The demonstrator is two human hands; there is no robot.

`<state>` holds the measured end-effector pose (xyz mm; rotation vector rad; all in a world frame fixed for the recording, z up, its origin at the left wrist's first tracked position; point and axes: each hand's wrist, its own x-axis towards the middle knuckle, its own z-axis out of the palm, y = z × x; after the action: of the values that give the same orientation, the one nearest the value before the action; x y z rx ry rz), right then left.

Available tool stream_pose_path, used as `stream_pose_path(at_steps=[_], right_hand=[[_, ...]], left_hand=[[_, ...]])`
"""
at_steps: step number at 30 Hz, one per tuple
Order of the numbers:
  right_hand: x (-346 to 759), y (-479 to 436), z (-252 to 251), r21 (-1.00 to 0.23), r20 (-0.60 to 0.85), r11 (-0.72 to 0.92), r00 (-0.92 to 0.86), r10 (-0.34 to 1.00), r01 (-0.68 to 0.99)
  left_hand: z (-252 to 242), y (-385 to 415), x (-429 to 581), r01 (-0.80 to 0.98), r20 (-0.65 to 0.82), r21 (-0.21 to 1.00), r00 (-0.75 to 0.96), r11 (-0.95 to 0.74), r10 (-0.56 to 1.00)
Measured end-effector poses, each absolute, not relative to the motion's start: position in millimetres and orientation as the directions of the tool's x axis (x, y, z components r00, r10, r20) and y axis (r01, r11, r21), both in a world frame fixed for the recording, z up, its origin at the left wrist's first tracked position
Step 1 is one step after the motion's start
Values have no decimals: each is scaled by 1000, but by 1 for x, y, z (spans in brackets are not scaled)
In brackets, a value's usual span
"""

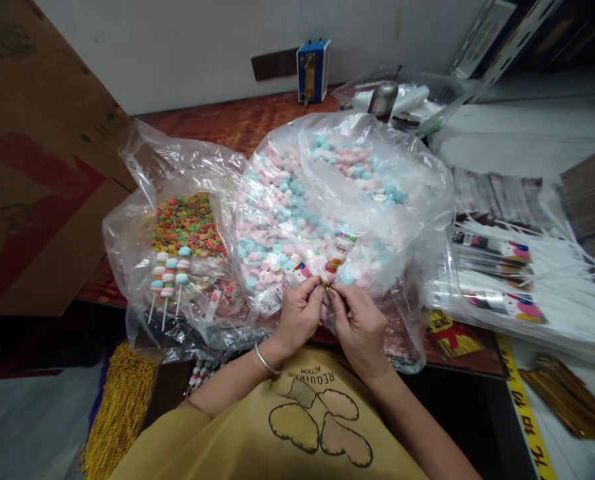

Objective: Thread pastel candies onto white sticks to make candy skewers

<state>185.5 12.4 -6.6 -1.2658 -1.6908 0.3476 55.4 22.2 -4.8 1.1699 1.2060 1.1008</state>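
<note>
We've got both hands together at the near edge of the bench [237,127], just in front of the big clear bag of pink, blue & white candies [297,213]. Left hand [300,317] and right hand [360,327] meet at the bottom end of a small printed sleeve [338,257] with a candy skewer inside; it stands nearly upright, tilted a bit right, top end resting vs. the big bag. Fingers of both hands are pinched on the sleeve's lower end, thumbs and forefingers touching, w/ what looks like a gold twist tie between them, too small to tell for sure.

Our read: we're at the closing step, sealing the sleeve's neck around the stick. Next move prob. needs a firm pinch w/ one hand while the other turns the tie, keeping the sleeve from crushing.

To the left, a second clear bag holds multicolour ring candies [187,223], and three made-up skewers [170,280] lie on it, sticks pointing toward us. To the right, a stack of empty printed sleeves [497,273] in plastic, and a bundle of gold ties [567,397] near the bench corner. A cardboard box [37,153] stands far left.
</note>
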Motion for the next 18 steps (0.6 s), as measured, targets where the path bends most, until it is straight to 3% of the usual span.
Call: stream_pose_path(at_steps=[4,10,14,18], right_hand=[[182,12,-2,-665,542,430,-2,840,611],[184,15,9,-905,287,245,76,955,348],[189,15,15,-999,44,44,-40,998,0],[192,10,15,-937,-177,-246,-271,946,-249]], left_hand=[[-2,23,57,-68,-121,990,23,122,992],[-12,23,56,-134,-97,985,75,107,992],[-11,33,44,-27,123,992,138,-120,983],[11,42,23,180,324,905,300,-386,897]])
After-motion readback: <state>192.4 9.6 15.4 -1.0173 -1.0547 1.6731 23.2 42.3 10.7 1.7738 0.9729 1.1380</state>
